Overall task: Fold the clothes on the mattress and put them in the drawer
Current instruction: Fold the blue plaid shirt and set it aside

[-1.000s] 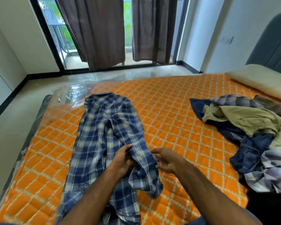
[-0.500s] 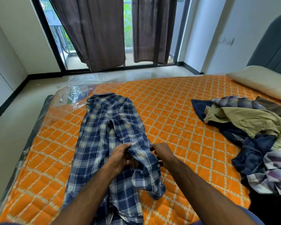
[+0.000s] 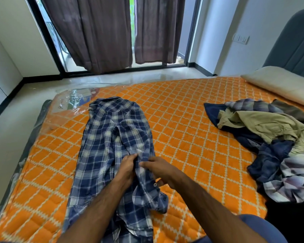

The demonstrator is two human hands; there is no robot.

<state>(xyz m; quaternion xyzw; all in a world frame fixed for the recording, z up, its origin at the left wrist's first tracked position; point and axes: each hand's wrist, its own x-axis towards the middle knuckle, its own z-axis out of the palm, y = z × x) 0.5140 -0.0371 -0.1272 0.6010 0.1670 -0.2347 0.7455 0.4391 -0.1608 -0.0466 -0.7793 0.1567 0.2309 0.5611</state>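
Plaid shirt [image 3: 112,146] lies flat, collar away, on the orange mattress [image 3: 191,137]. Left hand [image 3: 127,168] and right hand [image 3: 158,168] both pinch its front placket mid-length, likely aligning edges before folding. Unfolded pile [image 3: 270,142] waits well apart.

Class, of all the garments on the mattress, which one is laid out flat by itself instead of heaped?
The blue plaid shirt, held by both hands; the rest lie crumpled in the pile of clothes at right.

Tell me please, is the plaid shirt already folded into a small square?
No, the plaid shirt lies stretched out long on the mattress, with both hands pinching its fabric near the middle.
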